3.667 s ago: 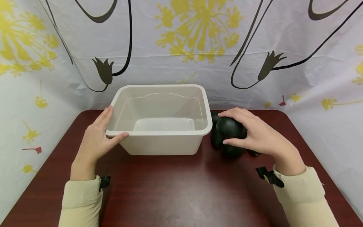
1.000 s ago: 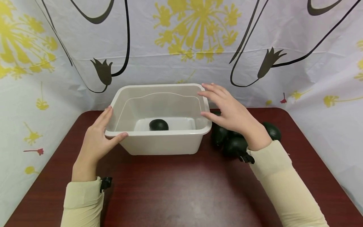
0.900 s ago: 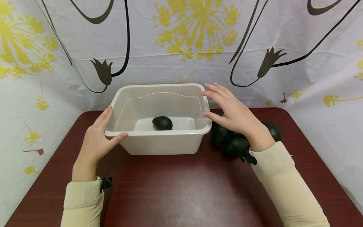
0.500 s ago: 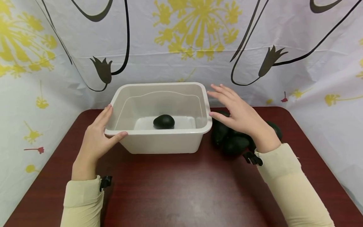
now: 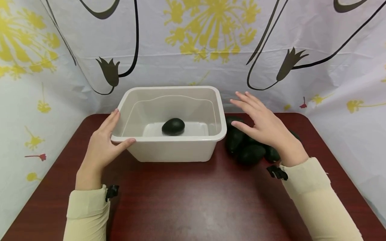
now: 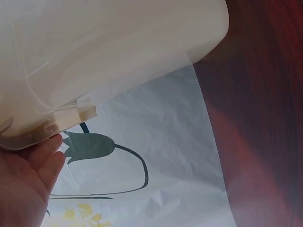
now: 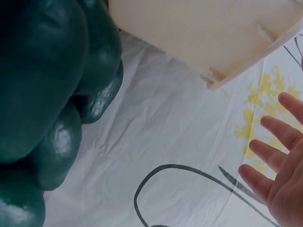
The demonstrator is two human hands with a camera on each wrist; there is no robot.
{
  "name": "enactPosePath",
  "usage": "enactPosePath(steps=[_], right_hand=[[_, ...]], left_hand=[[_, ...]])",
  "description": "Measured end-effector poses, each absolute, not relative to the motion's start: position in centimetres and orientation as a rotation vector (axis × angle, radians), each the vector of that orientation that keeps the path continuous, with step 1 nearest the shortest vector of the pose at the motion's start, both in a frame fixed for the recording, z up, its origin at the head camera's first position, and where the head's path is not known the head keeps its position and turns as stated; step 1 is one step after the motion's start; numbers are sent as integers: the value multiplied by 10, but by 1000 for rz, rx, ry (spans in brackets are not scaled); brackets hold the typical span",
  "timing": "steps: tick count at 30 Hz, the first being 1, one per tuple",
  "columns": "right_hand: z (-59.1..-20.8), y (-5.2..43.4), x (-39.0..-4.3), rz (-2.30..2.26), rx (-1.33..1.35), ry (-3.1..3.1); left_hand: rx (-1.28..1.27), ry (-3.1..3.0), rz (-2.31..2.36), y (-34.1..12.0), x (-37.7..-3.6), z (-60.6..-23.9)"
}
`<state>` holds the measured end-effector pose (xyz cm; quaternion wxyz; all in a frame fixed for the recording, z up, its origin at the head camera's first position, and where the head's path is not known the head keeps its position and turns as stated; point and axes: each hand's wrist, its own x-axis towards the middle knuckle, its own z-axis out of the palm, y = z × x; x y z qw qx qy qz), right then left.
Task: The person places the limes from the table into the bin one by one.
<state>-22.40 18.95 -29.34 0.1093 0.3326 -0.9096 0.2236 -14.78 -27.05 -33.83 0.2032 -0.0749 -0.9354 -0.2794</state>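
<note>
Dark red table [image 5: 187, 201]. One cream tub [image 5: 173, 150], steadied at near-left corner by left hand [image 5: 101, 147], thumb over rim, fingers along wall. One avocado [image 5: 173, 126] lying inside on tub floor. Pile of avocados [image 5: 248, 150] right of tub: four or so, count unsure. Right hand [image 5: 265, 125] above pile, fingers spread, empty. Best to lower straight, wrap one fruit fully, keep tub braced.

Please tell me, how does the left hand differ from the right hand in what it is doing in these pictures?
The left hand grips the near left corner of the white tub, thumb on the front rim; the right hand holds nothing. The left hand touches the tub; the right hand hovers with fingers spread above the pile of dark avocados beside the tub. Both come from cream sleeves, above the dark red table.
</note>
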Motion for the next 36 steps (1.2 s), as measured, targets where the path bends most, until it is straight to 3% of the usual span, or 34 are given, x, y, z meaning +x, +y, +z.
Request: enactPosePath(steps=[21,36], right_hand=[[-309,223,-220,621,856,-2673],[-328,275,-213,662,673,-2714]], left_hand=[[-203,-2624,-751,-271,-149,-338],[-234,-2642,-736,-273,-149,-338]])
